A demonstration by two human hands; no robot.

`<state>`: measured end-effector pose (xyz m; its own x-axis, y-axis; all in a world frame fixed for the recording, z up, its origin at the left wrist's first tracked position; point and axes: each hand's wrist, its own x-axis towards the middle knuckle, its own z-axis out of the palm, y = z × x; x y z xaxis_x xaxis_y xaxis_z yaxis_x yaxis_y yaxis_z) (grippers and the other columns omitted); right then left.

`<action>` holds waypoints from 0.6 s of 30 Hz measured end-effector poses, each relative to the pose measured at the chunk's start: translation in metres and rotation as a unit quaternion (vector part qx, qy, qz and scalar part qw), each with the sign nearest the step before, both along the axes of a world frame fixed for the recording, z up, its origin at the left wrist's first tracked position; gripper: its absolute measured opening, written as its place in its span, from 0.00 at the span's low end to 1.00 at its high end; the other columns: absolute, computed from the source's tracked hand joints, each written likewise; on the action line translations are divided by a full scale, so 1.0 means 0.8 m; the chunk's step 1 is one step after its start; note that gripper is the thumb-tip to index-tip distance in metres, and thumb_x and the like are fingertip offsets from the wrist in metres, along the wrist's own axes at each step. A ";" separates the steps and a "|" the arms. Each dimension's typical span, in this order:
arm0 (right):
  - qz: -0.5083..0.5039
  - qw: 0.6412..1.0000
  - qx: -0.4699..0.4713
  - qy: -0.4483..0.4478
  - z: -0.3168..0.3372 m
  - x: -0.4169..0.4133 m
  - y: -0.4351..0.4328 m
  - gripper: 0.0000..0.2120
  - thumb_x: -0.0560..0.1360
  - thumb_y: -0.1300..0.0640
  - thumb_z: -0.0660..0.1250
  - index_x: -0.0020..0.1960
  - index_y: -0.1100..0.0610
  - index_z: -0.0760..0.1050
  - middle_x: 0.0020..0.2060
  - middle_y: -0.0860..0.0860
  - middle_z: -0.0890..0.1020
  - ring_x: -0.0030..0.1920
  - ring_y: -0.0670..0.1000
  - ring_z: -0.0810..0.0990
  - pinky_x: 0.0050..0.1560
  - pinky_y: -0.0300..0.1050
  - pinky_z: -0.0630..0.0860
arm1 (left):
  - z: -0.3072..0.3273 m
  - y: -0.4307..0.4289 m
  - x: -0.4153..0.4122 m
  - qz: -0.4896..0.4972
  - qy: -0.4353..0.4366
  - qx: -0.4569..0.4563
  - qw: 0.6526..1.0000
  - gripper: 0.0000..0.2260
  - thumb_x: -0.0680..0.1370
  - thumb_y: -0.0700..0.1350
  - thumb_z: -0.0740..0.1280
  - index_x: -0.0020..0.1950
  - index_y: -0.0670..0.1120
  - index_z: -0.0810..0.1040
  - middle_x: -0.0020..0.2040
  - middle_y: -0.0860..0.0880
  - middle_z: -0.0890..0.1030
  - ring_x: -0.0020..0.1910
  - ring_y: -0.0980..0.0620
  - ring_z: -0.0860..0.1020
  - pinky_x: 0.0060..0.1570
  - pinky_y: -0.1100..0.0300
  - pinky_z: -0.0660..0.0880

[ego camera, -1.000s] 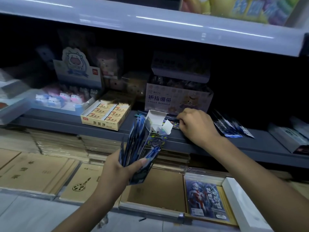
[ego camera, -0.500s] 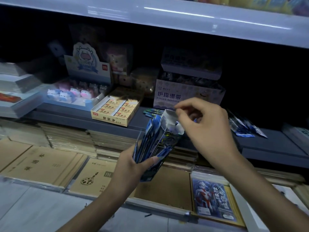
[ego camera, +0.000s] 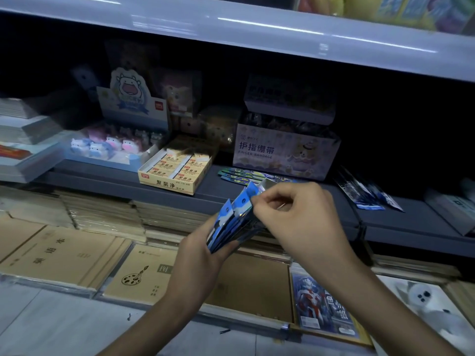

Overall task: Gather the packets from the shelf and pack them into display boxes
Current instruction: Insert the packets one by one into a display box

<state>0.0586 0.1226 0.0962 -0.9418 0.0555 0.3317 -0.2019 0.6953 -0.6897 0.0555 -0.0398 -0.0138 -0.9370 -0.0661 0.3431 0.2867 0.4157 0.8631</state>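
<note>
At the far left, pale stacked pads [ego camera: 23,129] sat on the dark shelf [ego camera: 115,176], and beside them stood an open tray of small cow figures [ego camera: 108,147] in pink and blue. Below the shelf lay brown exercise books [ego camera: 59,255], flat in overlapping rows. A yellow eraser box [ego camera: 174,173] rested at the shelf's front edge, its lid off. Right of centre, in front of the shelf and above the exercise books, the left hand [ego camera: 198,255] gripped a fanned bunch of blue packets [ego camera: 234,222] by their lower ends, fingers wrapped round them. The right hand [ego camera: 295,217], fingers curled, pinched the top edge of that bunch. Behind the hands, loose packets [ego camera: 241,174] lay flat on the shelf, just in front of a box marked FINGER BANDAGE [ego camera: 285,152]. Lower down lay a book with a red and silver figure on its cover [ego camera: 321,304]. Farther right, more packets [ego camera: 367,194] lay scattered on the shelf, well apart from the hands.
</note>
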 end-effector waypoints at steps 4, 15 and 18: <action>-0.029 0.999 0.009 -0.014 -0.003 0.002 0.003 0.05 0.71 0.53 0.73 0.36 0.48 0.83 0.27 0.38 0.82 0.33 0.40 0.82 0.38 0.40 0.78 | -0.001 0.005 0.003 0.005 0.015 -0.008 1.000 0.17 0.73 0.41 0.78 0.60 0.51 0.83 0.44 0.69 0.83 0.46 0.71 0.80 0.41 0.77 0.71; -0.052 0.976 -0.209 0.037 0.003 0.008 0.051 0.05 0.71 0.59 0.72 0.36 0.54 0.82 0.25 0.47 0.80 0.26 0.42 0.75 0.31 0.36 0.70 | -0.001 0.020 0.003 -0.031 -0.023 0.003 0.999 0.17 0.73 0.40 0.78 0.48 0.61 0.78 0.40 0.71 0.82 0.42 0.71 0.81 0.38 0.76 0.70; -0.038 0.963 -0.268 0.020 -0.009 0.014 0.057 0.10 0.77 0.55 0.72 0.39 0.58 0.81 0.29 0.52 0.81 0.26 0.47 0.77 0.28 0.35 0.68 | -0.001 0.033 0.004 -0.043 -0.022 0.000 0.999 0.17 0.73 0.39 0.78 0.46 0.61 0.78 0.39 0.70 0.82 0.41 0.71 0.80 0.37 0.76 0.70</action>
<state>0.0702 0.1679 0.0892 -0.9153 0.2969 0.2721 -0.1982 0.2560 -0.9461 0.0584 -0.0135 -0.0150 -0.9534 0.0157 0.3012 0.2831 0.3914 0.8756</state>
